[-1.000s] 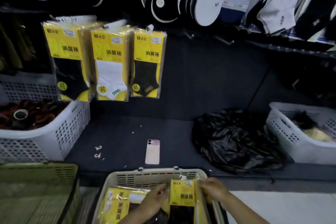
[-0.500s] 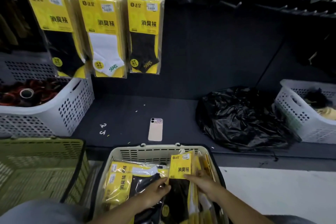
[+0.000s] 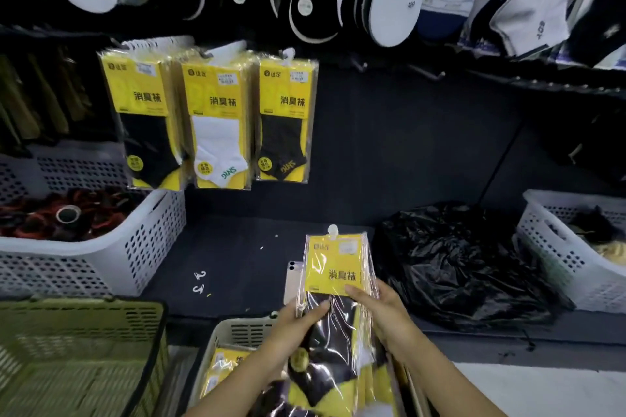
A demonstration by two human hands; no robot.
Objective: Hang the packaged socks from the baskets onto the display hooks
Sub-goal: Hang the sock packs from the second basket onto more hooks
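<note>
Both hands grip a sock pack (image 3: 338,284) upright above the near basket (image 3: 237,332): left hand (image 3: 294,325) at its left edge, right hand (image 3: 382,311) at its right.

Dark shelf (image 3: 237,240), matte surface. Left end: white perforated basket (image 3: 142,247) stands on it. Near the front edge: two small white hooks (image 3: 200,282), loose, just beside each other. Right of them: phone (image 3: 293,276), flat, back up, partly hidden. Further right: crumpled black plastic bag (image 3: 457,267), then second white basket (image 3: 555,261).
</note>
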